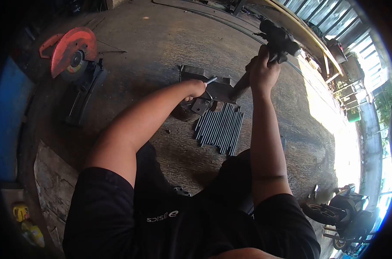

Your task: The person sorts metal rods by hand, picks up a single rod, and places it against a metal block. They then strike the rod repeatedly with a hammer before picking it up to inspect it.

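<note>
My left hand (195, 89) is closed around a short metal rod (211, 80), whose tip shows past the fingers by a notched steel block (222, 90). My right hand (265, 73) grips what looks like a hammer (279, 41), its dark head raised above the fist and a thick brown handle slanting below it. Just below the block lies a row of several cut steel rods (220, 128), side by side on the floor. A small metal plate with a hole (199, 106) sits beneath my left hand.
To the left stands a red cut-off saw (75, 54) with a dark base. A motorcycle (345, 211) is at the lower right. Cables (204, 14) run across the floor at the top, near a wooden frame (312, 39). Yellow items (27, 224) lie lower left.
</note>
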The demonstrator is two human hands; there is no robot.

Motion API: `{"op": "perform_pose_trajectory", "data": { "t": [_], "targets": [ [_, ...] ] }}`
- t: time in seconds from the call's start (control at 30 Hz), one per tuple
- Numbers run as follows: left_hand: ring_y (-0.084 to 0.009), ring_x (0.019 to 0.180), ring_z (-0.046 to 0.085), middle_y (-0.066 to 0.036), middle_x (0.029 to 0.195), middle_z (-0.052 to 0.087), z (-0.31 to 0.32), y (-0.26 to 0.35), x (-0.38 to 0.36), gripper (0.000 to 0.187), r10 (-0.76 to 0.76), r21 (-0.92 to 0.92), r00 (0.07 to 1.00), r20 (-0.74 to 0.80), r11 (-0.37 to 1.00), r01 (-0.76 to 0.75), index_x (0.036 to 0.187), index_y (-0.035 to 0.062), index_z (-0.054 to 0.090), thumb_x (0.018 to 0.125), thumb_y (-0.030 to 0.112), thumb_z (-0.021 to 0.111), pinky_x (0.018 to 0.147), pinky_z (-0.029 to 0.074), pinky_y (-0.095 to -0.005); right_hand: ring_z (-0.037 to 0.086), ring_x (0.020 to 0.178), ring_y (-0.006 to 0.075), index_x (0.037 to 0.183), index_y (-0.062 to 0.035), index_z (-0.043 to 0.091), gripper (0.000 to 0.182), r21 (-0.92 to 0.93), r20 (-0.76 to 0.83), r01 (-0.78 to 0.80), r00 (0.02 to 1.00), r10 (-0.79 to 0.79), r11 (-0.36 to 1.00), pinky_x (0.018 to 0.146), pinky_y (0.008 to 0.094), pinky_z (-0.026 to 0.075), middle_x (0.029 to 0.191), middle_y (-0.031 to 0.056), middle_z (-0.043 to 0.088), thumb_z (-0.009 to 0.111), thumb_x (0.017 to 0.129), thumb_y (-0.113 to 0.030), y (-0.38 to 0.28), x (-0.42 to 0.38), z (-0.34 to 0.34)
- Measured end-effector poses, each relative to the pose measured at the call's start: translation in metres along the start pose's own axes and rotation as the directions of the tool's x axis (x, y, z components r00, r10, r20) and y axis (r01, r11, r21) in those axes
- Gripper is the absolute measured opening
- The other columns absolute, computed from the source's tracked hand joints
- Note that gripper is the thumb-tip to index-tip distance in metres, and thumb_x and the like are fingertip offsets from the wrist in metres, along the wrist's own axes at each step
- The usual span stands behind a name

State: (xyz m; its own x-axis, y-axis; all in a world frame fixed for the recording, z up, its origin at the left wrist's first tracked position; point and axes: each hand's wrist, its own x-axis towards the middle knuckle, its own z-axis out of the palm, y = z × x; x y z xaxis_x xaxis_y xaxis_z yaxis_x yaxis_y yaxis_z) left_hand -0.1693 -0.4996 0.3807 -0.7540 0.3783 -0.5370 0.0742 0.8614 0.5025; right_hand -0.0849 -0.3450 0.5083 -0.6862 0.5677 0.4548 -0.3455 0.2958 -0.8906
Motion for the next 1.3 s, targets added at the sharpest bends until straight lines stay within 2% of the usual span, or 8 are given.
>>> {"op": "perform_pose_trajectory", "data": {
  "t": [0.1, 0.17, 0.43, 0.6, 0.73, 0.8, 1.03, 1.3],
  "targets": [
    [-0.0295, 0.057, 0.061, -0.021, 0.075, 0.062, -0.001, -0.001, 0.006, 0.065, -0.035, -0.114, 0.998, 0.053, 0.993, 0.041, 0.111, -0.0075, 0.054, 0.1, 0.049, 0.025, 0.054, 0.05, -0.0419, 0.066, 0.076, 0.037, 0.102, 0.0023, 0.059, 0.038, -0.404, 0.026, 0.127, 0.991, -0.128, 0.906, 0.069, 0.0413, 0.052, 0.078, 0.0189, 0.066, 0.056, 0.09, -0.033, 0.066, -0.019, 0.005],
    [-0.0292, 0.057, 0.06, -0.021, 0.074, 0.061, 0.005, -0.002, 0.007, 0.064, -0.031, -0.156, 0.997, 0.077, 0.987, 0.043, 0.112, -0.007, 0.054, 0.1, 0.049, 0.025, 0.054, 0.05, -0.0419, 0.062, 0.097, 0.0435, 0.108, 0.005, 0.06, 0.052, -0.859, 0.238, -0.05, 0.841, 0.485, 0.509, 0.085, 0.0453, 0.048, 0.095, 0.0282, 0.065, 0.053, 0.087, -0.042, 0.105, -0.035, 0.006],
    [-0.0241, 0.05, 0.053, -0.015, 0.068, 0.056, -0.001, 0.002, -0.008, 0.06, 0.067, -0.042, 0.998, 0.021, 0.997, -0.066, 0.102, -0.0041, 0.056, 0.1, 0.048, 0.026, 0.049, 0.045, -0.04, 0.064, 0.093, 0.0427, 0.099, 0.0063, 0.063, 0.061, -0.748, 0.239, -0.055, 0.908, 0.345, 0.661, 0.081, 0.0453, 0.049, 0.09, 0.03, 0.065, 0.054, 0.086, -0.053, 0.077, -0.018, -0.004],
    [-0.0188, 0.045, 0.042, -0.008, 0.062, 0.048, 0.003, -0.006, 0.003, 0.056, -0.032, -0.17, 0.998, 0.058, 0.985, 0.042, 0.093, -0.0004, 0.053, 0.099, 0.05, 0.029, 0.042, 0.037, -0.0351, 0.059, 0.056, 0.0243, 0.093, 0.0021, 0.058, 0.037, -0.115, 0.093, -0.112, 0.988, 0.123, 0.987, 0.058, 0.0392, 0.047, 0.064, 0.0136, 0.059, 0.058, 0.09, -0.035, -0.004, -0.003, 0.003],
    [-0.0137, 0.045, 0.035, -0.004, 0.059, 0.038, 0.002, 0.001, 0.002, 0.052, -0.133, -0.241, 0.988, 0.073, 0.959, 0.147, 0.092, 0.0022, 0.053, 0.1, 0.048, 0.031, 0.039, 0.027, -0.0298, 0.065, 0.082, 0.0411, 0.101, 0.003, 0.058, 0.038, -0.391, 0.035, 0.044, 0.999, -0.033, 0.919, 0.074, 0.0451, 0.049, 0.082, 0.0255, 0.065, 0.056, 0.09, -0.033, 0.074, -0.022, 0.009],
    [-0.0128, 0.044, 0.033, -0.003, 0.059, 0.037, -0.002, -0.004, -0.005, 0.051, -0.056, -0.275, 0.986, 0.158, 0.956, 0.099, 0.093, 0.0029, 0.053, 0.1, 0.048, 0.031, 0.039, 0.026, -0.0289, 0.059, 0.104, 0.044, 0.104, 0.0064, 0.062, 0.05, -0.807, 0.253, -0.053, 0.869, 0.425, 0.588, 0.088, 0.0492, 0.046, 0.1, 0.0333, 0.062, 0.053, 0.088, -0.04, 0.101, -0.039, 0.01],
    [-0.0057, 0.044, 0.028, 0.004, 0.056, 0.029, -0.003, 0.0, -0.009, 0.041, 0.029, -0.499, 0.956, 0.291, 0.858, 0.125, 0.079, 0.0122, 0.04, 0.1, 0.047, 0.032, 0.038, 0.021, -0.0218, 0.065, 0.093, 0.0386, 0.102, 0.0104, 0.063, 0.067, -0.674, 0.173, -0.339, 0.792, 0.586, 0.657, 0.083, 0.0425, 0.049, 0.094, 0.0287, 0.066, 0.048, 0.09, -0.054, 0.086, -0.019, -0.013],
    [-0.0038, 0.045, 0.027, 0.005, 0.06, 0.031, -0.003, -0.007, 0.007, 0.043, -0.024, -0.606, 0.945, 0.326, 0.762, 0.229, 0.077, 0.0145, 0.036, 0.099, 0.05, 0.033, 0.037, 0.021, -0.0193, 0.054, 0.047, 0.0179, 0.081, -0.0027, 0.051, 0.048, -0.018, 0.075, -0.001, 0.997, 0.003, 1.0, 0.044, 0.0331, 0.045, 0.06, 0.0088, 0.055, 0.034, 0.099, -0.044, 0.035, 0.011, -0.015]
  ]
}}
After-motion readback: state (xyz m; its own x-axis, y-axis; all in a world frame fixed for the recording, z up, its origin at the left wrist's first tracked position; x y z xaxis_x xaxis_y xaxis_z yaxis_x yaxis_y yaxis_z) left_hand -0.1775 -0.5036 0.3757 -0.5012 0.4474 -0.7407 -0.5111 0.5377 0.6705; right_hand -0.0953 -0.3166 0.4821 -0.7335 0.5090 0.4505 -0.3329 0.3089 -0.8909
